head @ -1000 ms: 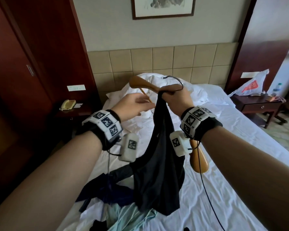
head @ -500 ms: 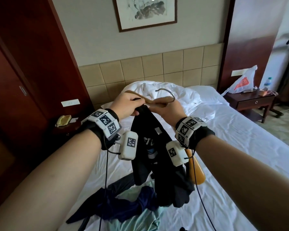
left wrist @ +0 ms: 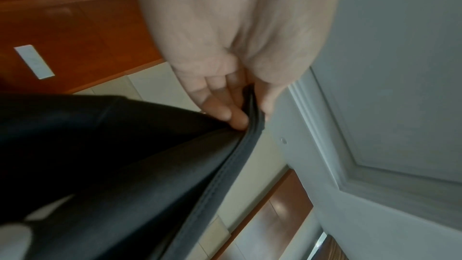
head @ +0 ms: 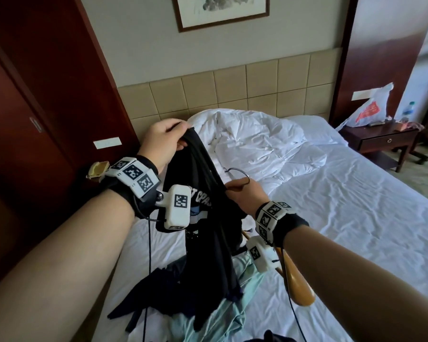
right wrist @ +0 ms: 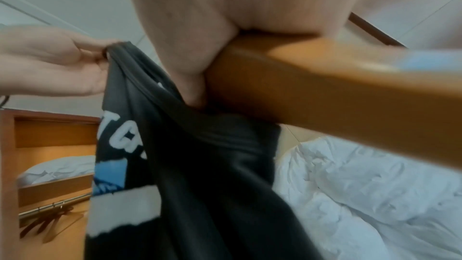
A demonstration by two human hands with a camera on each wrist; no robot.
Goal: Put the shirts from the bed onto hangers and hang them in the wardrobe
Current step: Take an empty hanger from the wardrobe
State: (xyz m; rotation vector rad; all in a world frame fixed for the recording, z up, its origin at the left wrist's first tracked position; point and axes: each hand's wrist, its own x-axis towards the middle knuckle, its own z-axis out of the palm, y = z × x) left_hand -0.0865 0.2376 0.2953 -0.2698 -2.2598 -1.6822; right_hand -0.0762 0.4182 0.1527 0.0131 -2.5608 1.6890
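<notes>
My left hand (head: 162, 141) has lifted the black printed cotton shirt's (head: 205, 233) pinched collar away; my right hand (head: 245, 197) grips the curved wooden hanger (head: 298, 287), so insertion can proceed.

Both bare forearms reach forward, each wrist wearing a dark band. The left hand (head: 162, 141) is raised higher, its fingers (left wrist: 225, 110) and thumb pinching a hemmed edge of the black shirt (head: 208, 243). The right hand (head: 247, 196), lower and to the right, is curled round the wooden hanger (right wrist: 325, 90).
</notes>
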